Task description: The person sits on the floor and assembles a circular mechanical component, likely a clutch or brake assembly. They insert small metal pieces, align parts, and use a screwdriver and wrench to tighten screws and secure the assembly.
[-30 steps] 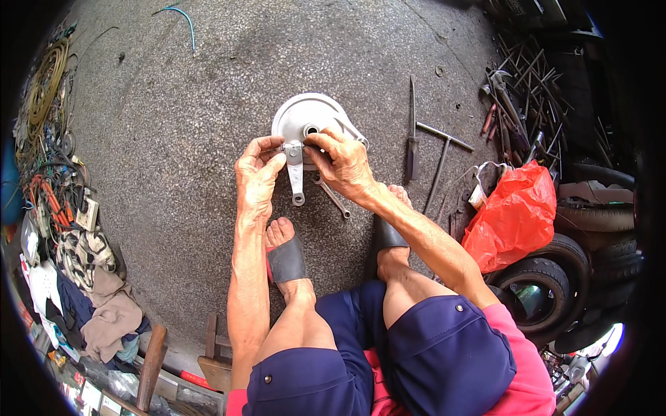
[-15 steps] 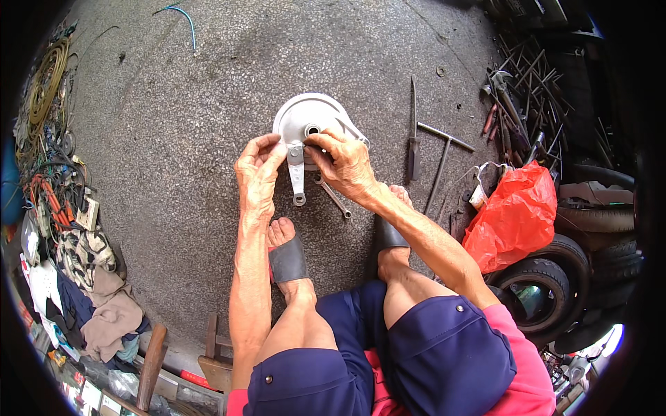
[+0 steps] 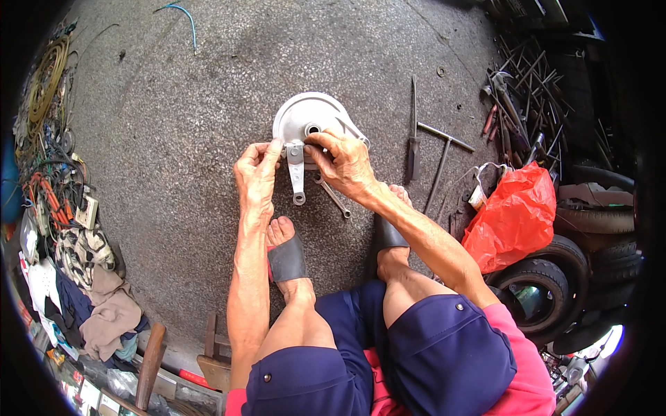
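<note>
A round silver-grey brake plate (image 3: 291, 114) of the drum kind lies on the floor in front of my feet, a hub hole near its middle. From its near edge a metal brake arm (image 3: 296, 175) points toward me. My left hand (image 3: 257, 173) is closed, thumb and fingertips pinched at the left side of the arm's clamp end. On the other side, my right hand (image 3: 345, 163) has its curled fingers and thumb against the same end. Whatever small part lies between the fingertips is hidden. A combination wrench (image 3: 334, 199) rests on the floor beneath my right hand.
To the right lie a screwdriver (image 3: 413, 149) and a T-handle wrench (image 3: 444, 156). Farther right are a red plastic bag (image 3: 513, 218), tyres (image 3: 538, 291) and a heap of tools (image 3: 513, 104). Cables (image 3: 52, 187) and cloths (image 3: 107, 312) line the left side.
My left thumb and fingers have shifted slightly, the thumb now more upright beside the clamp end. My right hand and the brake plate look almost unmoved.
</note>
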Motion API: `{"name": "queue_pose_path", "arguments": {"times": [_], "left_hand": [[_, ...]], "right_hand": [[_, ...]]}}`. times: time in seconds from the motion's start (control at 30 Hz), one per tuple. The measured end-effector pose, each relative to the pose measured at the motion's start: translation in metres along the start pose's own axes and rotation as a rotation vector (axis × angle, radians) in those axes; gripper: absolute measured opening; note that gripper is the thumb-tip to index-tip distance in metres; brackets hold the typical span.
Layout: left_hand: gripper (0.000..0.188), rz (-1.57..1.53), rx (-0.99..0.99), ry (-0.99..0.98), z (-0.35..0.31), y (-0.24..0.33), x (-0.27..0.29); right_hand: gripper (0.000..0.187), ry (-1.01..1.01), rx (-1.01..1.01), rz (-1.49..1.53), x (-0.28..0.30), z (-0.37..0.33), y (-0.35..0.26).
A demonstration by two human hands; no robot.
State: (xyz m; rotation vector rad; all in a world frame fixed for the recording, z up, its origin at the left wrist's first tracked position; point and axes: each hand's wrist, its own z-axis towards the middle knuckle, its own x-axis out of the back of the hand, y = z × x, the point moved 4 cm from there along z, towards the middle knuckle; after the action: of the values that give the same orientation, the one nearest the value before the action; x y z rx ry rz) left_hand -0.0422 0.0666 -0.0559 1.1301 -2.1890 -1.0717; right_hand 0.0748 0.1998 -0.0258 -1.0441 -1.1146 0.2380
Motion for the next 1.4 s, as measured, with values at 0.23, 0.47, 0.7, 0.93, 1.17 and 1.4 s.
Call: {"name": "queue_pose_path", "arguments": {"times": [0.23,0.47,0.7,0.93,1.17,1.4], "left_hand": [[0.015,-0.061,-0.127,-0.088,0.006,-0.006,-0.002],[0.013,0.041,-0.268,-0.100,0.007,-0.008,0.004],[0.014,0.013,-0.260,-0.077,0.005,-0.006,0.001],[0.020,-0.112,-0.092,0.030,0.000,-0.028,0.007],[0.020,-0.190,-0.067,0.120,-0.008,-0.025,0.022],[0.015,-0.104,-0.016,0.186,-0.072,-0.052,0.024]], "right_hand": [[0.017,-0.022,0.015,-0.026,0.001,0.003,-0.006],[0.018,-0.039,0.021,-0.094,-0.003,0.004,-0.009],[0.017,-0.014,0.020,-0.105,-0.002,0.003,-0.008],[0.015,0.146,-0.089,-0.063,0.037,-0.013,0.021],[0.029,0.373,-0.625,-0.284,0.128,-0.089,0.125],[0.053,0.200,-1.008,-0.603,0.165,-0.144,0.185]]}}
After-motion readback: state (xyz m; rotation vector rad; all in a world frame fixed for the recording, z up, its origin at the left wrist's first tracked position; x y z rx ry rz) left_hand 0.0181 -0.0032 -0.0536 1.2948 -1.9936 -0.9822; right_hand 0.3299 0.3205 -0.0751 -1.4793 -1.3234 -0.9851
